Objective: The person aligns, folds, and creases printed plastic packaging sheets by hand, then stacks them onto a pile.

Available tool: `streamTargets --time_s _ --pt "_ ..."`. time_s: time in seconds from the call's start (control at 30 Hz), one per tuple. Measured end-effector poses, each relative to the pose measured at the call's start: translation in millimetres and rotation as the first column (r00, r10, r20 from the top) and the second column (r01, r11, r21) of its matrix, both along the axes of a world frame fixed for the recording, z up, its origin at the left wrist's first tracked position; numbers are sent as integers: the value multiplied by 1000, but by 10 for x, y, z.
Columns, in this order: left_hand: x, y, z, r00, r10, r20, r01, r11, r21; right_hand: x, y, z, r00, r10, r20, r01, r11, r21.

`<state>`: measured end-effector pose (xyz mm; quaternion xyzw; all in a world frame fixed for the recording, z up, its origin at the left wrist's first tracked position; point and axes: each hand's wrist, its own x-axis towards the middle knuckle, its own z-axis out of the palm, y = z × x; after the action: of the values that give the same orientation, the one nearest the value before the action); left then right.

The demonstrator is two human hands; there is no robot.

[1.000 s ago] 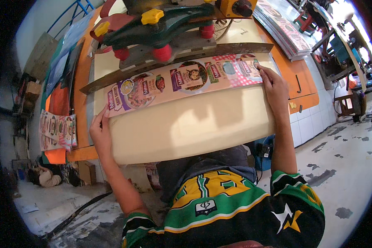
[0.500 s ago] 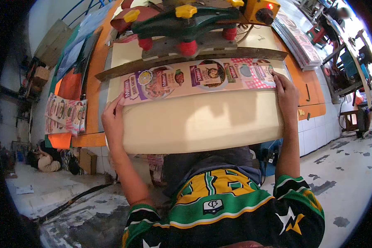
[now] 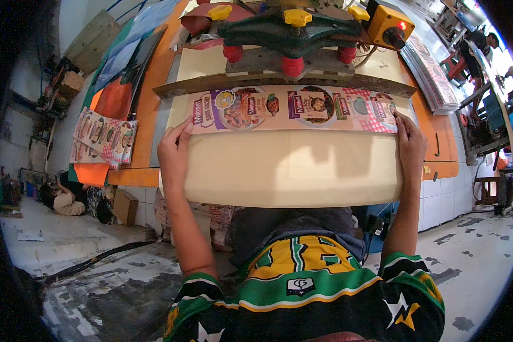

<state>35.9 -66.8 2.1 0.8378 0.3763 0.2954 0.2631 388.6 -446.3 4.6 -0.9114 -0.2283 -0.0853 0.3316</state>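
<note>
Left hand (image 3: 174, 149) and right hand (image 3: 410, 142) are narrow, thumbs drawn close to fingers, holding a long printed strip (image 3: 279, 114) by its two ends. The strip, peach with food pictures and a pink check toward the right, lies flat across a cream sheet (image 3: 290, 165) over an orange counter (image 3: 442, 119), its far edge just beside a long metal bar (image 3: 376, 85). (Whether that edge passes beneath the bar cannot be told from this angle.) Above the bar sits a dark green press (image 3: 262, 35) with yellow knobs (image 3: 298, 17) and red feet (image 3: 292, 66); a yellow box (image 3: 382, 25) at its right shows a lit red light (image 3: 403, 25).

The gravest risk, by judgement, is to the fingers: both hands are near the bar, and if it dropped while a hand slid forward, it could pinch. Crookedness is likelier: an uneven pull would turn the strip out of line with the bar. Too little tension could let the strip's untouched middle bow or crease; too much could tug an end free.
</note>
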Motion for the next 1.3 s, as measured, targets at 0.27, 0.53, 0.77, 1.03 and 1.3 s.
streamTargets --time_s 0.27,0.53,0.77,1.03,1.3 --pt "-48 61 -91 999 -33 1 33 999 43 19 -11 -72 999 32 15 -33 995 91" --pt "-4 104 -137 999 -42 14 41 997 58 64 -67 -48 998 -18 54 17 1000 23" --pt "-17 41 -62 999 -22 -36 25 998 64 71 -57 -81 997 2 76 -7 998 58" --pt "12 9 -31 1000 -9 -19 9 1000 7 75 -47 -102 995 -10 97 4 999 52" --pt "-4 76 -88 1000 -15 -10 15 1000 21 63 -44 -75 997 -6 82 4 1000 23"
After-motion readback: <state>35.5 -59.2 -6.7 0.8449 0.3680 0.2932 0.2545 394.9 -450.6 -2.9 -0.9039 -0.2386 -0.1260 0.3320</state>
